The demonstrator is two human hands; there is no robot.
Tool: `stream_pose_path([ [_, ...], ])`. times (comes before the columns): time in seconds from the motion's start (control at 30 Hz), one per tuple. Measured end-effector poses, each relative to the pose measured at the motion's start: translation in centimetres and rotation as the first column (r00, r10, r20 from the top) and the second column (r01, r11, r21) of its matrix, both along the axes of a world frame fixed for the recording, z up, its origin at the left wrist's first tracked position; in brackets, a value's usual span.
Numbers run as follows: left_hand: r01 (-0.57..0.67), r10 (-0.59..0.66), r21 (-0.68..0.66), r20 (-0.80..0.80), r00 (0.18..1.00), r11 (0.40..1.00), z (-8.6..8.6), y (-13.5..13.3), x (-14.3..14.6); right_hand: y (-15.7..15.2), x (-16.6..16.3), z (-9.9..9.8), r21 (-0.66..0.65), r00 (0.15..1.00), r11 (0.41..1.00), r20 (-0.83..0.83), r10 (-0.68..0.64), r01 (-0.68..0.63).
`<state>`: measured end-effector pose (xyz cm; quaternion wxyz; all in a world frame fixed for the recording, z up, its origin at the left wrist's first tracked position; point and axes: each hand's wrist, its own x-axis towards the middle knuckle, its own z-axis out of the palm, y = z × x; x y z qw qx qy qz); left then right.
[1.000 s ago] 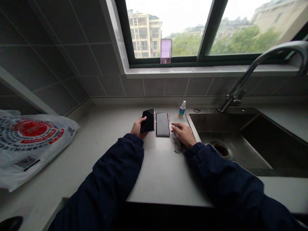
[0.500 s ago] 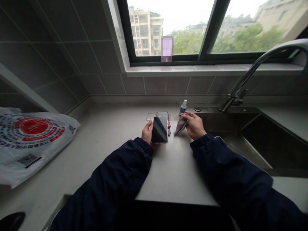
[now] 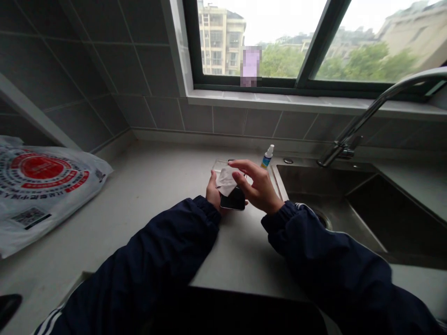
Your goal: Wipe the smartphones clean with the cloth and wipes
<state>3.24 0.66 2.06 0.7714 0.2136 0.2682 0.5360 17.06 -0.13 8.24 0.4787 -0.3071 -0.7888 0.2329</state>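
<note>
My left hand (image 3: 212, 191) grips a black phone (image 3: 233, 201) from its left edge, holding it flat above the counter (image 3: 167, 186). My right hand (image 3: 256, 186) presses a small pale cloth (image 3: 226, 180) onto the phone's screen, fingers curved over it. A second phone lies on the counter just behind, mostly hidden by the cloth and my hands. A small spray bottle (image 3: 267, 156) with a white cap stands behind my right hand, by the sink's corner.
A steel sink (image 3: 349, 204) with a curved tap (image 3: 370, 111) fills the right side. A white plastic bag with red print (image 3: 38, 186) lies at the left. Grey tiled walls and a window sill (image 3: 296, 102) close off the back.
My left hand lifted a phone from the counter toward me. My right hand picked up the cloth from beside the sink and brought it left onto the screen.
</note>
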Motion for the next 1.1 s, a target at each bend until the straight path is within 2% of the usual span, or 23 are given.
stream_pose_path([
  [0.1, -0.081, 0.078, 0.029, 0.085, 0.993, 0.996, 0.0, 0.0, 0.5, -1.2, 1.3, -2.7, 0.146, 0.986, 0.989, 0.158, -0.052, 0.029],
  [0.2, -0.077, 0.075, 0.006, 0.145, 0.987, 0.997, 0.2, -0.4, 0.9, -1.2, 2.1, -4.9, 0.262, 0.936, 0.965, 0.339, -0.093, 0.001],
  [0.27, -0.088, 0.087, -0.003, 0.186, 0.979, 0.996, 0.2, -0.7, 1.2, -1.0, 2.2, -5.6, 0.285, 0.898, 0.958, 0.428, -0.1, -0.029],
  [0.43, -0.044, 0.043, -0.004, 0.267, 0.963, 0.999, 0.1, -1.2, 1.6, -0.9, 2.1, -5.6, 0.313, 0.856, 0.947, 0.507, -0.1, -0.074],
  [0.53, -0.046, 0.05, -0.022, 0.28, 0.959, 0.999, 0.5, -1.2, 1.7, -0.9, 2.1, -5.5, 0.277, 0.826, 0.958, 0.555, -0.098, -0.073],
  [0.77, -0.028, 0.035, -0.035, 0.242, 0.97, 0.999, 1.5, -1.0, 1.2, -0.5, 2.2, -6.2, 0.167, 0.818, 0.98, 0.545, -0.184, 0.109],
  [0.8, -0.025, 0.034, -0.041, 0.23, 0.973, 0.999, 1.5, -1.0, 1.1, -0.6, 2.1, -6.1, 0.168, 0.82, 0.982, 0.548, -0.163, 0.083],
  [0.97, 0.078, -0.054, -0.107, 0.209, 0.976, 0.991, 1.2, -0.6, 0.3, -1.6, 1.7, -5.5, 0.17, 0.792, 0.962, 0.607, 0.067, -0.212],
  [1.03, 0.074, -0.052, -0.097, 0.212, 0.976, 0.993, 1.2, -0.5, 0.2, -1.6, 1.7, -5.4, 0.162, 0.788, 0.966, 0.612, 0.063, -0.203],
  [1.1, 0.051, -0.031, -0.087, 0.217, 0.976, 0.995, 1.3, -0.5, 0.3, -1.2, 2.1, -5.5, 0.161, 0.791, 0.979, 0.612, 0.004, -0.129],
])
